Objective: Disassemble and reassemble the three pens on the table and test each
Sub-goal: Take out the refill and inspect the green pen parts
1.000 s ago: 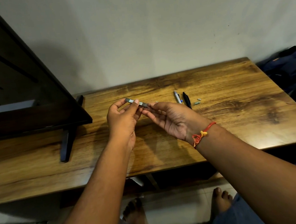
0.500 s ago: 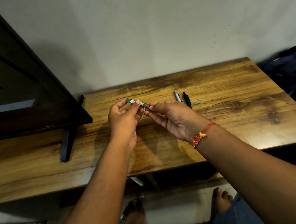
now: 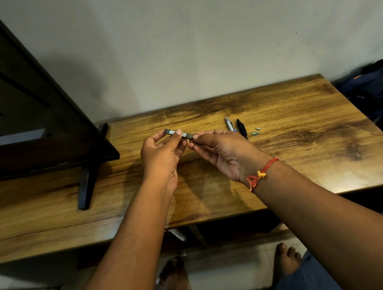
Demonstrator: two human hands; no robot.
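Grey pen [image 3: 180, 134] is in hand, held roughly level above the table [image 3: 304, 157], left of the black pen [image 3: 242, 128]. Left hand [image 3: 161, 154] pinches its middle between thumb and fingertips. Right hand [image 3: 224, 153] pinches its right end. The hands are close together, both clamped on the same pen.

Progress, my read: mid-job on one pen of three. Can't tell whether that end is coming off or going back on, since the joint is hidden under the fingers. White-and-blue pen [image 3: 230, 125] lies just left of the black pen, almost parallel to it, and both look whole from here. Two small loose bits sit just right of the black pen, a greenish one [image 3: 255, 133] and a tiny pale one [image 3: 258, 128] beyond it. Probably pen parts, so something is apart, but I can't say from which pen. No paper in view for the test scribble, so testing looks not yet done for the pen in hand. Likely at least one more full cycle to go.

Surface: wood-grain tabletop with dark streaks. Far left of the black pen stands a dark flat screen [image 3: 33, 136] on a black foot [image 3: 86, 190]. Behind the black pen is a plain pale wall [image 3: 199, 39] with a few marks. Far right of it, off the table edge, is a dark blue bag [image 3: 376, 85]. A red thread band [image 3: 259, 175] is on the right wrist. Bare feet [image 3: 175, 275] rest on pale floor under the table.
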